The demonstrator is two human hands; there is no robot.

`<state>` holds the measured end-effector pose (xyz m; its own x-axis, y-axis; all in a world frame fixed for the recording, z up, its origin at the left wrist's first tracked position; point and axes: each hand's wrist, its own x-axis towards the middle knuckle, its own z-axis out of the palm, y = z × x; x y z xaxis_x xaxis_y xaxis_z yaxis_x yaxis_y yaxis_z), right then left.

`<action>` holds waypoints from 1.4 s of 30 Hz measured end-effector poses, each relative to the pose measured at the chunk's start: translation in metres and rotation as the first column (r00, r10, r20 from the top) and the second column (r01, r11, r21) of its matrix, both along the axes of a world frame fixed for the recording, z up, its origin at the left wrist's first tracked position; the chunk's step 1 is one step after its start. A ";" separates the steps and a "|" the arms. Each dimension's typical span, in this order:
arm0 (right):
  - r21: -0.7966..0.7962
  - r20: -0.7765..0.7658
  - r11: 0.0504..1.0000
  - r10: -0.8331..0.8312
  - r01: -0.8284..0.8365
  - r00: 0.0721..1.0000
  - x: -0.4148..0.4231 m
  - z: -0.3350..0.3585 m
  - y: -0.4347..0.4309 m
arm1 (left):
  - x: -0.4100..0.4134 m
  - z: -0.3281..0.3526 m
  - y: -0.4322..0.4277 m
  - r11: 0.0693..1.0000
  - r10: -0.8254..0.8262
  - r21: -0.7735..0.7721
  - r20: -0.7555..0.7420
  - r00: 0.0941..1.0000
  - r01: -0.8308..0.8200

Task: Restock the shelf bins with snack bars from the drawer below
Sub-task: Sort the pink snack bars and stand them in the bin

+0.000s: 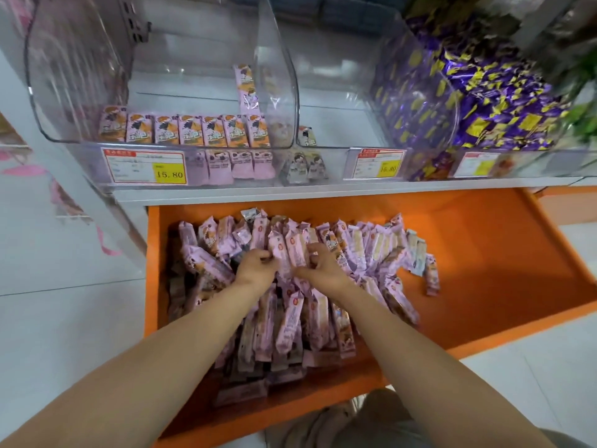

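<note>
You're reaching both arms down into the orange drawer, and your left hand and right hand are curling in from either side around a small upright cluster of snack bars near the back of the heap. Both sets of fingers are bent onto the wrappers, so you're clamping the cluster between your two hands, not pinching single bars.

These look light, with slick, crinkly pink film wrappers, so they're likely to slide against each other and squirt out of a loose squeeze. The bars inside are probably brittle, so you're wanting firm side pressure on the long flat faces, not on the crimped ends, with the bars kept parallel.

Above you, the left clear bin is showing only one front row of bars plus one standing behind it, and the middle bin is nearly bare, so there's plenty of restocking left. The right bin is holding purple candies.
</note>
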<state>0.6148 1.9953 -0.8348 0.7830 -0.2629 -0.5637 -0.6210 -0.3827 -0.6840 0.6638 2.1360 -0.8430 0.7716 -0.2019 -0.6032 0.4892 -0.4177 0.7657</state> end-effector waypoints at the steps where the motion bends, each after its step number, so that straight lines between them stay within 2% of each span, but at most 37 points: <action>1: 0.033 -0.003 0.999 -0.011 0.011 1.000 -0.001 -0.002 -0.003 | -0.001 -0.001 -0.002 0.998 0.038 -0.040 -0.042 0.998 -0.040; 5: 0.174 0.020 0.984 -0.047 0.043 0.999 -0.005 -0.001 -0.010 | 0.001 -0.002 -0.003 0.983 0.105 -0.132 -0.150 0.983 -0.125; 10: 0.209 0.090 0.977 -0.050 0.030 0.995 -0.003 0.007 -0.004 | 0.003 0.011 0.008 0.968 0.095 -0.212 -0.194 0.976 -0.136; 13: 0.198 0.088 0.979 0.022 -0.039 0.996 -0.004 0.013 0.008 | 0.000 0.020 0.016 0.950 0.107 -0.266 -0.222 0.969 -0.165; 17: 0.258 0.082 0.966 0.010 -0.031 0.997 -0.007 0.025 0.026 | -0.005 0.030 0.026 0.933 0.128 -0.301 -0.232 0.964 -0.197; 20: 0.279 0.148 0.959 -0.007 -0.036 0.989 -0.012 0.038 0.033 | -0.008 0.038 0.037 0.913 0.156 -0.338 -0.230 0.961 -0.229; 25: 0.259 0.281 0.966 -0.054 -0.022 0.958 -0.020 0.050 0.040 | -0.012 0.055 0.055 0.912 0.104 -0.373 -0.189 0.976 -0.169; 32: 0.323 0.352 0.946 -0.093 -0.028 0.931 -0.031 0.079 0.059 | -0.021 0.079 0.075 0.849 0.108 -0.494 -0.188 0.976 -0.189; 38: 0.359 0.334 0.925 -0.005 -0.123 0.942 -0.039 0.092 0.067 | -0.027 0.085 0.087 0.838 0.121 -0.507 -0.189 0.974 -0.203; 40: 0.413 0.306 0.909 -0.081 -0.056 0.948 -0.037 0.092 0.067 | -0.029 0.088 0.091 0.832 0.104 -0.523 -0.184 0.977 -0.187; 42: 0.516 0.261 0.855 -0.221 0.057 0.940 -0.037 0.091 0.068 | -0.030 0.091 0.093 0.832 0.097 -0.525 -0.182 0.978 -0.180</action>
